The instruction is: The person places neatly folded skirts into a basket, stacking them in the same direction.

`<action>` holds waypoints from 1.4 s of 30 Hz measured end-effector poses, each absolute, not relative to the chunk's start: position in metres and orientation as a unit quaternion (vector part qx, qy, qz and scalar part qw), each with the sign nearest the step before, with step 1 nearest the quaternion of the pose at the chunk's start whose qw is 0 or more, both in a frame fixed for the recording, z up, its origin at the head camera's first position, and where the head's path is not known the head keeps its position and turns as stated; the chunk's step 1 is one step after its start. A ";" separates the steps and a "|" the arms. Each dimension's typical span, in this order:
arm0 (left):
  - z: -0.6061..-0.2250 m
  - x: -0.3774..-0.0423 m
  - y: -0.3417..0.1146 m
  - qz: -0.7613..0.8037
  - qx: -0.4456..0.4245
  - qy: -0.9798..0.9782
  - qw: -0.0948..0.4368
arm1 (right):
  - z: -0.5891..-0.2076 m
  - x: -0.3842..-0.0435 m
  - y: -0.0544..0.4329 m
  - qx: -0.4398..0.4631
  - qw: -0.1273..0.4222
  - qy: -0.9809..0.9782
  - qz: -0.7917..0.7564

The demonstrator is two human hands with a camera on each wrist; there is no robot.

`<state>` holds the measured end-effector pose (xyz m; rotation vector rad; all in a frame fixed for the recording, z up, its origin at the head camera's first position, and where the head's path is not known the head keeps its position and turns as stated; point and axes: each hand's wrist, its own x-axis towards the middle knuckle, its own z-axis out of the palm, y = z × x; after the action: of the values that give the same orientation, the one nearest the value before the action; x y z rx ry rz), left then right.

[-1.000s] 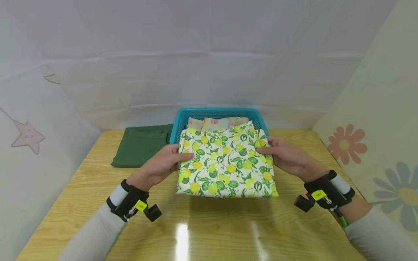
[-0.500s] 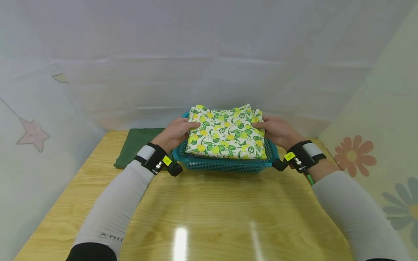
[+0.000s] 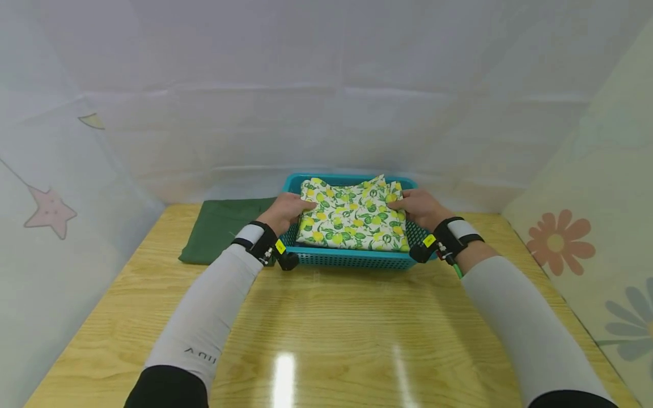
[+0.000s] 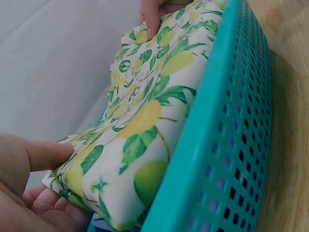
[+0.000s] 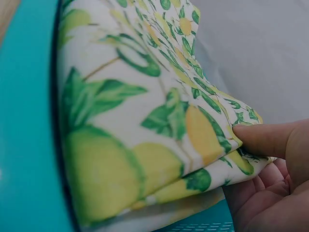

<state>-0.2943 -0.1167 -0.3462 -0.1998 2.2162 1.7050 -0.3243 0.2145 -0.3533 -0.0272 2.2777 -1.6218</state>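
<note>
A folded lemon-print cloth [image 3: 352,218], white with yellow fruit and green leaves, lies level inside the teal plastic basket [image 3: 357,259]. My left hand [image 3: 285,211] pinches its left edge, thumb on top and fingers beneath, as the left wrist view shows at the cloth's corner [image 4: 130,164]. On the opposite side my right hand [image 3: 420,208] grips the right edge the same way; in the right wrist view its thumb [image 5: 265,137] presses on the folded layers. Both hands are within the basket's rim. Whatever lies under the cloth is mostly hidden.
A folded dark green cloth [image 3: 219,229] lies on the wooden table [image 3: 331,328], left of the basket and partly behind the left arm. A pale wall sheet [image 3: 326,113] hangs directly behind the basket. A flower-printed panel [image 3: 561,243] borders the right side.
Both hands have carried the lemon-print cloth forward from in front of the basket, over it, then down into it. The pastel cloth seen in the basket earlier is now covered.
</note>
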 end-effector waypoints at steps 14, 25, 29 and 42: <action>-0.345 -0.285 -0.118 0.521 -0.059 0.839 0.143 | -0.364 -0.319 0.215 -0.037 0.138 0.862 -0.486; -0.330 -0.265 -0.161 0.590 -0.017 0.791 0.164 | -0.342 -0.298 0.235 -0.086 0.133 0.848 -0.506; -0.324 -0.247 -0.190 0.614 0.021 0.775 0.147 | -0.332 -0.282 0.234 -0.129 0.117 0.844 -0.506; -0.350 -0.195 -0.300 0.539 -0.006 0.837 0.097 | -0.321 -0.214 0.113 -0.347 0.093 0.819 -0.448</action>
<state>-0.1950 -0.3001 -0.3503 -0.0169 2.4779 1.5968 -0.2143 0.1129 -0.3209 -1.0301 2.4303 -1.3305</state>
